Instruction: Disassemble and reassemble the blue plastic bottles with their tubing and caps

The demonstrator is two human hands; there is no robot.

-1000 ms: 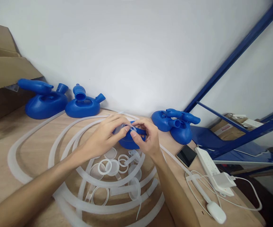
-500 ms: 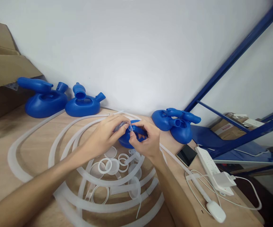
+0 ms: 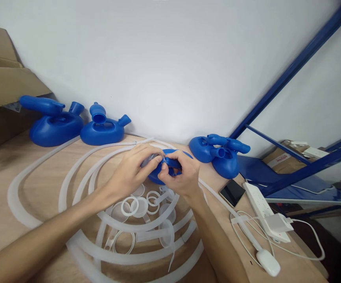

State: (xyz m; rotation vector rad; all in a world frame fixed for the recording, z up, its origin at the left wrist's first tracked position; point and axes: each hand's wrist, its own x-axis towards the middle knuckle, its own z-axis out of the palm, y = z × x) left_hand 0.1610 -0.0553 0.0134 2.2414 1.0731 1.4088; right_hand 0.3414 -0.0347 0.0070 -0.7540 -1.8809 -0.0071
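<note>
A blue plastic urinal bottle (image 3: 155, 177) stands on the table between my hands, its neck mostly hidden by fingers. My left hand (image 3: 136, 166) is closed on a clear plastic cap (image 3: 150, 158), pinching it against the bottle's mouth. From the other side, my right hand (image 3: 182, 173) grips the neck, with thumb and forefinger meeting the cap's edge. Fingers hide whether the cap sits on the rim. Below my hands lie loose white rings (image 3: 126, 206), translucent lids (image 3: 166, 232) and long corrugated hoses (image 3: 135, 257).
More blue urinal bottles stand by the wall at left (image 3: 56, 127) and right (image 3: 225, 163). At the right are a phone (image 3: 232, 192), a white power strip (image 3: 257, 202) with cables, and a blue metal shelf (image 3: 279, 182). A cardboard box (image 3: 5, 88) is at the left.
My fingers have shifted slightly at the bottle's mouth, and the right thumb and forefinger have drawn closer around the cap's edge. The whole view has moved a little.
</note>
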